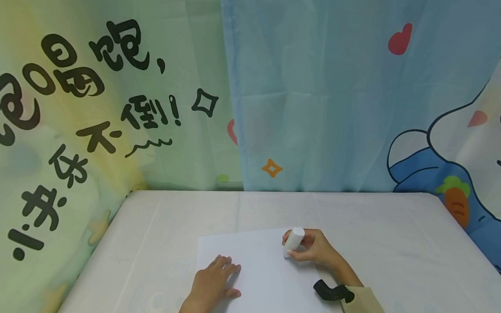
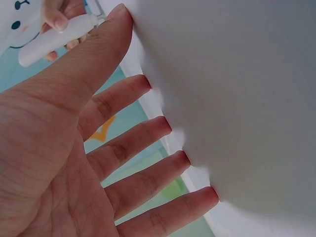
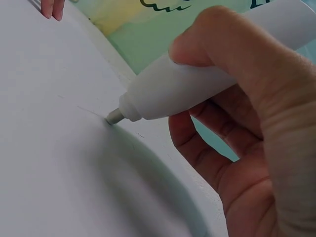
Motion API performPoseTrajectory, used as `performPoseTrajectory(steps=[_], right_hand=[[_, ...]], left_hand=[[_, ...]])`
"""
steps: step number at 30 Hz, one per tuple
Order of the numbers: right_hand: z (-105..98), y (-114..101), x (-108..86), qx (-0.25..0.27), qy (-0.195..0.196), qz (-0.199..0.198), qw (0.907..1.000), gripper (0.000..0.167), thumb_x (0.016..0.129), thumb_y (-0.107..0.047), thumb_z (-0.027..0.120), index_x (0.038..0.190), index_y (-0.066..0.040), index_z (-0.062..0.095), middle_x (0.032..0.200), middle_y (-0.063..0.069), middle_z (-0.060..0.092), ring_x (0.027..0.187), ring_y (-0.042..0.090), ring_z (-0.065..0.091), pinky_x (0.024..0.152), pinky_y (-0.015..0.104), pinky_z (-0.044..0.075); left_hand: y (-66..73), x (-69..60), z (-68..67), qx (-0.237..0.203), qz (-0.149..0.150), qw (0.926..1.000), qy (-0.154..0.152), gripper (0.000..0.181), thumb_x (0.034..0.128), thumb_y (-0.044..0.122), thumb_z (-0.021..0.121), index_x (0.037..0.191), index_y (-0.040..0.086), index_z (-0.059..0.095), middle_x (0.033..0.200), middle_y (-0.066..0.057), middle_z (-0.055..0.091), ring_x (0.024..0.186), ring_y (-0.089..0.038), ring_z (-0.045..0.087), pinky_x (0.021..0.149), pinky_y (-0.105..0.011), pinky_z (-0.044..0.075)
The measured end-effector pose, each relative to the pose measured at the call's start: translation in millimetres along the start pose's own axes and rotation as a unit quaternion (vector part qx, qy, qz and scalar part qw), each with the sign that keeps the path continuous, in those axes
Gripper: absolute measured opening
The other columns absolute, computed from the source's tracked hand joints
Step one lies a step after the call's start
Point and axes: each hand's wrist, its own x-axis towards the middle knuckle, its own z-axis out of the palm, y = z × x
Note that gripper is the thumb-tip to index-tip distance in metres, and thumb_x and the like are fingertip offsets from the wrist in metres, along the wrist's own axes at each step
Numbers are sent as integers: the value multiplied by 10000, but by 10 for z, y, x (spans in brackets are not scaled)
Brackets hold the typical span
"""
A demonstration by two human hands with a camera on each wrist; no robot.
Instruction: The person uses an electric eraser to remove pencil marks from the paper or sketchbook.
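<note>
A sheet of white paper (image 1: 266, 282) lies on the table under both hands. My right hand (image 1: 320, 250) grips a thick white electric eraser (image 1: 295, 239) between thumb and fingers, near the sheet's far right corner. In the right wrist view the electric eraser (image 3: 173, 89) is tilted, and its narrow grey tip (image 3: 116, 117) meets the paper beside a faint thin line (image 3: 89, 109). My left hand (image 1: 213, 280) is spread on the left part of the sheet. The left wrist view shows its fingertips (image 2: 180, 158) resting on the paper, with nothing held.
A white-covered table (image 1: 156, 243) extends around the sheet on the sides and behind. Printed curtains (image 1: 313, 108) hang beyond its far edge and at the left. A black wrist mount (image 1: 332, 292) sits at the right sleeve (image 1: 362, 300).
</note>
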Motion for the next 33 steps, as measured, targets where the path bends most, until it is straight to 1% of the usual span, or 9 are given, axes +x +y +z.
performPoseTrajectory(steps=[8, 15, 24, 28, 33], right_hand=[[7, -7, 2, 65, -24, -59, 10000, 330, 726, 203, 700, 1030, 83, 655, 1030, -13, 705, 949, 85, 642, 854, 232, 538], [9, -16, 3, 34, -48, -60, 10000, 321, 729, 200, 700, 1025, 88, 652, 1024, -3, 705, 944, 91, 642, 853, 234, 538], [11, -22, 6, -76, 7, -63, 10000, 323, 728, 196, 705, 1027, 87, 650, 1021, 18, 706, 952, 82, 640, 857, 227, 536], [10, -16, 3, -52, -20, -98, 9999, 323, 725, 199, 702, 1023, 86, 651, 1018, 30, 706, 951, 86, 639, 858, 229, 535], [6, -3, 2, 2, -42, -84, 10000, 328, 721, 201, 702, 1023, 81, 655, 1022, 10, 706, 946, 93, 639, 864, 232, 531]], left_hand=[[0, -1, -4, -144, -30, 9999, -37, 577, 693, 571, 713, 1163, 238, 678, 1162, -1, 643, 1116, -251, 649, 566, -238, 573], [-1, -7, 12, -36, 16, 9999, 101, 574, 682, 584, 712, 1145, 247, 679, 1136, 10, 646, 1092, -241, 660, 549, -218, 563], [-1, -6, 15, -145, 18, 9998, 97, 569, 683, 569, 724, 1146, 241, 677, 1139, 1, 644, 1093, -253, 659, 559, -228, 569], [1, -6, 6, -118, 26, 9999, 91, 567, 687, 569, 724, 1147, 241, 677, 1142, -2, 644, 1095, -251, 658, 559, -232, 570], [2, -12, 1, -62, 65, 9999, 134, 568, 690, 574, 720, 1146, 237, 678, 1139, -2, 645, 1091, -248, 660, 564, -236, 574]])
